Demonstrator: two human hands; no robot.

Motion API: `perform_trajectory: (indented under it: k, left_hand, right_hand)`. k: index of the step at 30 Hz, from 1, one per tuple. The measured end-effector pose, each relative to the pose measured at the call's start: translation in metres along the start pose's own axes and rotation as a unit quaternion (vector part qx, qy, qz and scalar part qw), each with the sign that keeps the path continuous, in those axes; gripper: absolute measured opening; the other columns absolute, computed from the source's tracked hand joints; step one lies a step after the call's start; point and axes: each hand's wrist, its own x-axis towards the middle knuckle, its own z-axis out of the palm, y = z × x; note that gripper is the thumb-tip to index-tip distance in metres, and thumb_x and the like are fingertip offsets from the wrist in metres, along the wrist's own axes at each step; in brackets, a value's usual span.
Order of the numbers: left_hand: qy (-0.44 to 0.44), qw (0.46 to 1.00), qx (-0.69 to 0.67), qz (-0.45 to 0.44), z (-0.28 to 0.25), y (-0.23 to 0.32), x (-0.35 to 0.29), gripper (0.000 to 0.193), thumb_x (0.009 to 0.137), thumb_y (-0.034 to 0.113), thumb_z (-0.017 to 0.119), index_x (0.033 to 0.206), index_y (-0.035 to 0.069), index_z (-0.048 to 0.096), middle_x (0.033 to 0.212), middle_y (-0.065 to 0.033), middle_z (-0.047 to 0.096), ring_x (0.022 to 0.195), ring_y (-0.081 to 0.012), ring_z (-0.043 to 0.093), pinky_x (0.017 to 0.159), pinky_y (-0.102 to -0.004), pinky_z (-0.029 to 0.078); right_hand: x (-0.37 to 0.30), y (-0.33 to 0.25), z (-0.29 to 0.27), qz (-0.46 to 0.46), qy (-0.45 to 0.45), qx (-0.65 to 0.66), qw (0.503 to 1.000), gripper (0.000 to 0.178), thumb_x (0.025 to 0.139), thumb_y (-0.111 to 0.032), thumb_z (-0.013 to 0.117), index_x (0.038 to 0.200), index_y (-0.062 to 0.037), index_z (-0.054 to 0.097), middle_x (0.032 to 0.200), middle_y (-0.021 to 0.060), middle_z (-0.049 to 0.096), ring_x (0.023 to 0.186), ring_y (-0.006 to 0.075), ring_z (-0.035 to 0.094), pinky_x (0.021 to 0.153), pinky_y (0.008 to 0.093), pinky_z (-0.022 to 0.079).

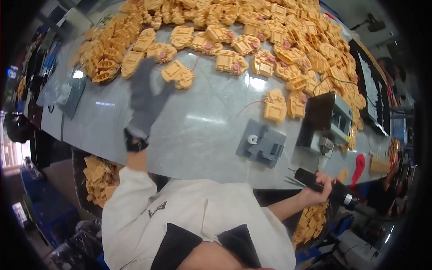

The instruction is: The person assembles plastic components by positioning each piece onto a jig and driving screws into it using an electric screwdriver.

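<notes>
My left hand (146,96), in a grey glove, reaches over the table with its fingers stretched out and its thumb apart, slightly blurred. Close by its thumb lies a yellow plastic housing (177,74) with a thin red wire; whether they touch I cannot tell. My right hand (321,189) is bare and closed around a black electric screwdriver (310,180), held at the table's front edge with its bit pointing left. A grey fixture block (261,143) with a white round piece on it sits left of the screwdriver. Beyond it lies another yellow housing (275,106).
Yellow housings (234,18) pile along the table's far side, several with pink round parts. A metal box (330,118) stands at the right with a cable behind it. Bins of yellow parts (100,180) sit below the front edge. A red cloth strip (358,167) lies far right.
</notes>
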Motion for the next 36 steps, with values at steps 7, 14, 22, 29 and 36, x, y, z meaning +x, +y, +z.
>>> perform_trajectory:
  k: [7, 14, 22, 29, 36]
  left_hand:
    - [-0.224, 0.957, 0.177, -0.056, 0.084, 0.024, 0.021, 0.045, 0.07, 0.041, 0.066, 0.104, 0.013, 0.058, 0.129, -0.0127, 0.042, 0.127, -0.0387, 0.027, 0.107, -0.0516, 0.011]
    - [-0.072, 0.994, -0.033, 0.08, 0.058, 0.002, -0.021, 0.068, 0.063, 0.023, 0.072, 0.123, 0.011, 0.043, 0.117, -0.0132, 0.05, 0.117, -0.0315, 0.042, 0.104, -0.0452, 0.028]
    - [-0.253, 0.961, 0.099, -0.046, 0.043, -0.005, -0.025, 0.074, 0.064, 0.036, 0.07, 0.126, 0.009, 0.04, 0.117, -0.0133, 0.048, 0.107, -0.0295, 0.048, 0.093, -0.0407, 0.038]
    - [-0.402, 0.79, -0.452, -0.1, -0.01, 0.058, -0.034, 0.078, 0.059, 0.007, 0.072, 0.128, 0.004, 0.036, 0.12, -0.0137, 0.047, 0.11, -0.0241, 0.049, 0.093, -0.0384, 0.042]
    - [-0.414, 0.821, -0.26, 0.294, 0.054, 0.163, -0.047, 0.077, 0.057, 0.025, 0.075, 0.125, 0.011, 0.042, 0.122, -0.0131, 0.044, 0.109, -0.0339, 0.044, 0.093, -0.0422, 0.036]
  right_hand:
    - [-0.001, -0.02, -0.016, -0.038, 0.009, -0.013, 0.999, 0.03, 0.076, -0.003, 0.049, 0.104, -0.0076, 0.043, 0.064, 0.0004, 0.042, 0.057, 0.0107, 0.042, 0.063, 0.0264, 0.034]
    - [-0.001, 0.001, -0.023, 0.033, 0.027, -0.054, 0.998, 0.04, 0.075, -0.007, 0.05, 0.114, -0.0074, 0.039, 0.059, 0.0006, 0.04, 0.056, 0.0109, 0.041, 0.069, 0.0262, 0.033]
    - [-0.001, 0.005, -0.012, 0.028, 0.008, -0.048, 0.998, 0.041, 0.074, -0.007, 0.05, 0.114, -0.0057, 0.04, 0.06, 0.0018, 0.044, 0.057, 0.0109, 0.043, 0.067, 0.0268, 0.035]
    - [-0.009, 0.005, -0.017, 0.045, 0.013, -0.048, 0.998, 0.037, 0.074, -0.001, 0.05, 0.11, -0.004, 0.042, 0.066, 0.0034, 0.047, 0.055, 0.0135, 0.045, 0.063, 0.0297, 0.037]
    - [-0.008, 0.003, -0.001, 0.032, -0.029, -0.054, 0.998, 0.036, 0.074, -0.001, 0.051, 0.109, -0.0031, 0.044, 0.069, 0.0041, 0.049, 0.055, 0.0142, 0.045, 0.064, 0.0316, 0.038]
